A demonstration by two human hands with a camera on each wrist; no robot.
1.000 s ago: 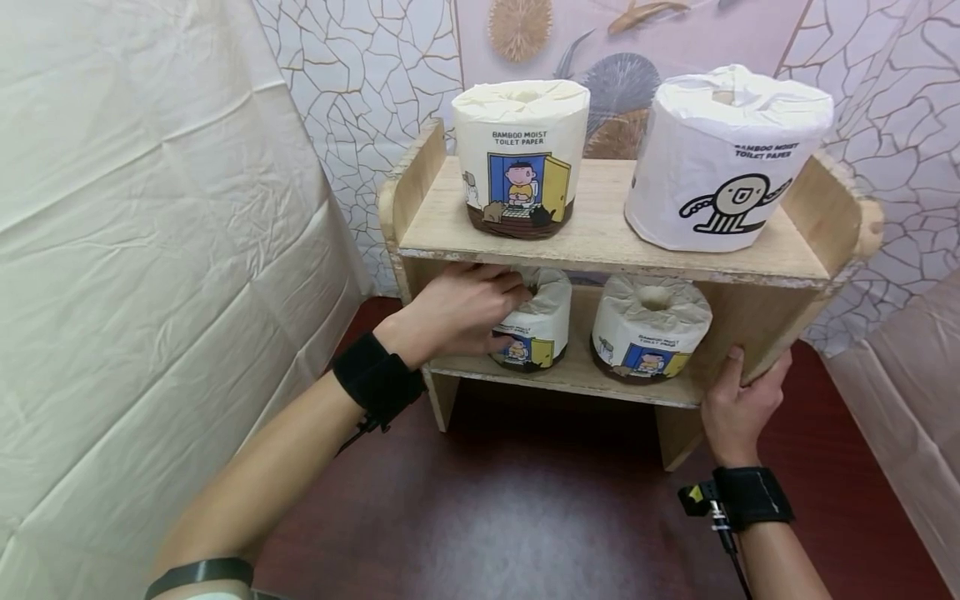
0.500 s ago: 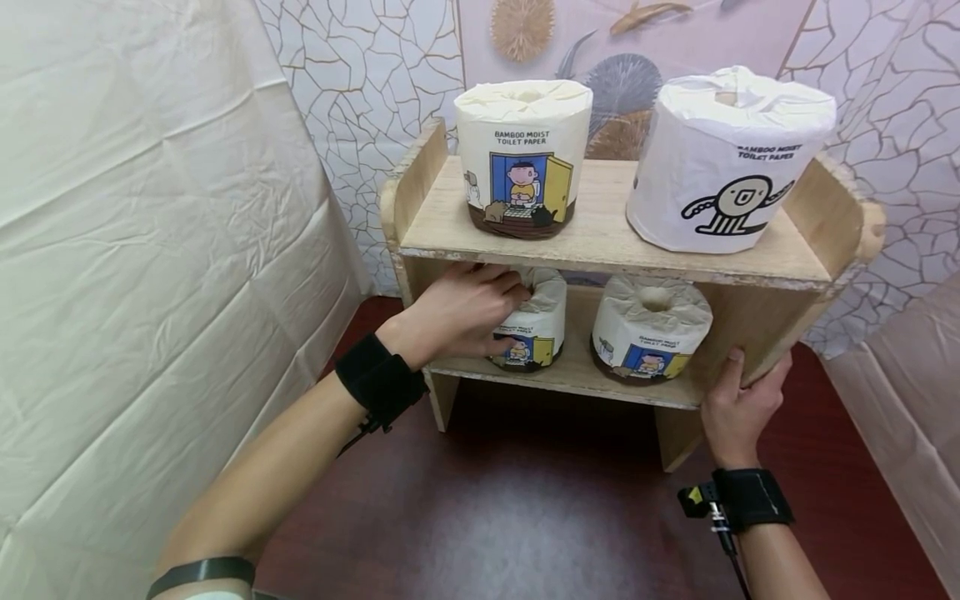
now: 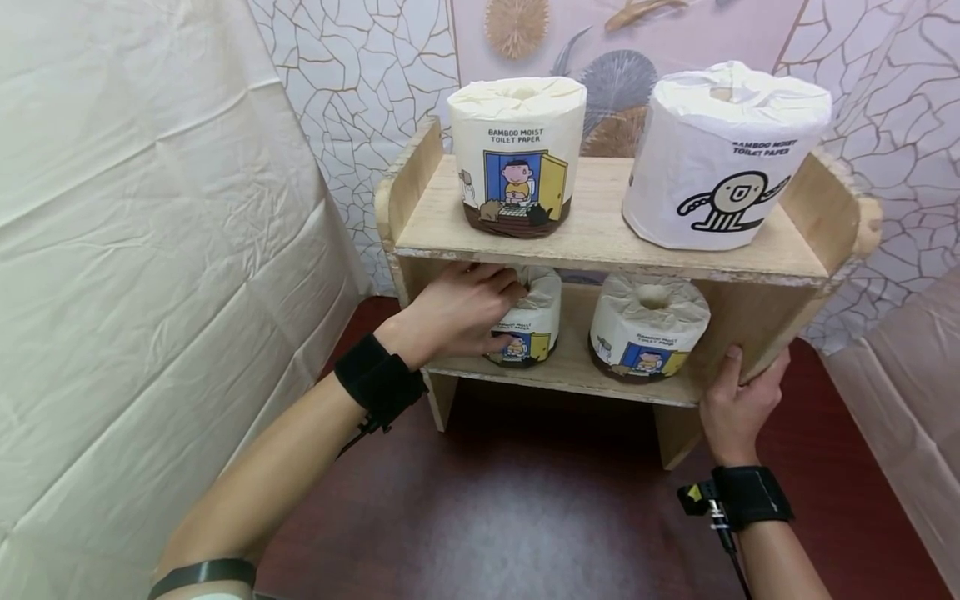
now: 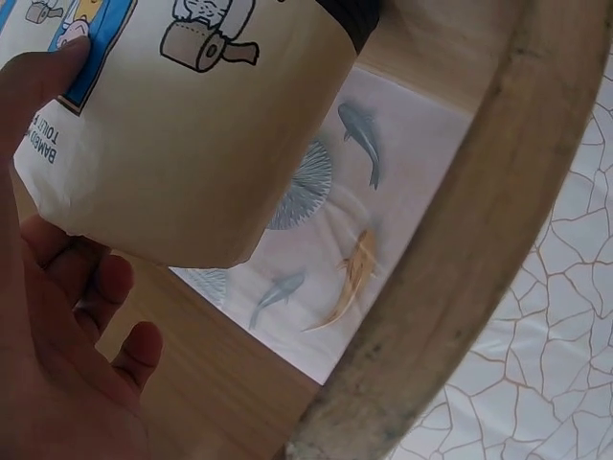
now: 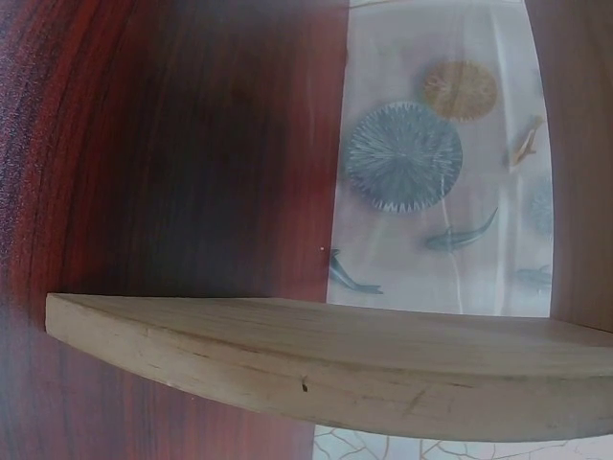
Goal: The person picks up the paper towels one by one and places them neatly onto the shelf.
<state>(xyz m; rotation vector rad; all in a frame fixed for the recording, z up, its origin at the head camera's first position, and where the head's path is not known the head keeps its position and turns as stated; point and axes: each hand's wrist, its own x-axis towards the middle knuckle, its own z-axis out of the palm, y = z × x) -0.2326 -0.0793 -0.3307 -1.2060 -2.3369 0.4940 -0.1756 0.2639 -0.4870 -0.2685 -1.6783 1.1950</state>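
Note:
On the lower level of a small wooden shelf (image 3: 645,265), my left hand (image 3: 468,312) grips the left toilet paper roll (image 3: 542,317). Its thumb lies on the printed front and its fingers bend over the top, as the left wrist view shows on the wrapped roll (image 4: 201,163). A matching toilet paper roll (image 3: 649,329) stands to the right on the same level. My right hand (image 3: 742,410) holds the front edge of the shelf's right side panel, thumb on the inner face. That hand is outside the right wrist view, which shows the wooden panel (image 5: 316,374).
Two larger-looking wrapped rolls stand on the top level: a cream roll (image 3: 517,158) at left and a white roll (image 3: 723,158) at right. Pale cloth (image 3: 150,250) hangs at the left. The shelf stands on a dark red wood-look floor (image 3: 540,500) before a patterned wall (image 3: 352,83).
The lower left roll has slid slightly left, widening the gap to its neighbour, with my left hand on it throughout. My right hand stays on the side panel.

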